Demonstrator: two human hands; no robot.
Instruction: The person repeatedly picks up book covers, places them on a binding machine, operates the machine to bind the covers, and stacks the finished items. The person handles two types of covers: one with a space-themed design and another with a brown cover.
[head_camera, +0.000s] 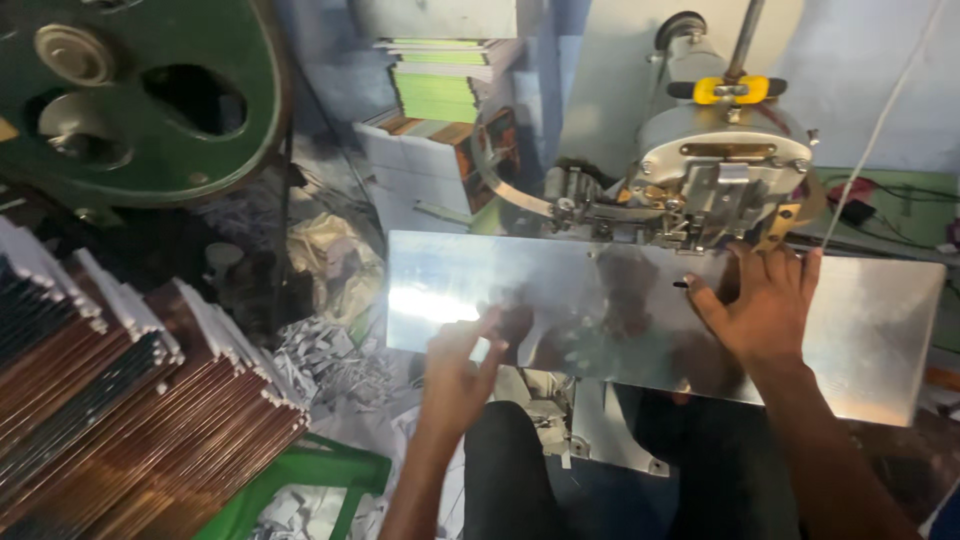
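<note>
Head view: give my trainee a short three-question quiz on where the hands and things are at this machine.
1. True or false: the right hand lies flat on the shiny metal plate.
2. Which hand is at the plate's near edge? A) left hand B) right hand C) neither
3. Fill in: the slanted stack of booklets lies to the person's ____ side.

Key:
1. True; its fingers spread just below the grey machine head.
2. A; it looks empty, fingertips on the plate edge.
3. Left; beside it stands a green plastic frame, with paper scraps beyond.
</note>
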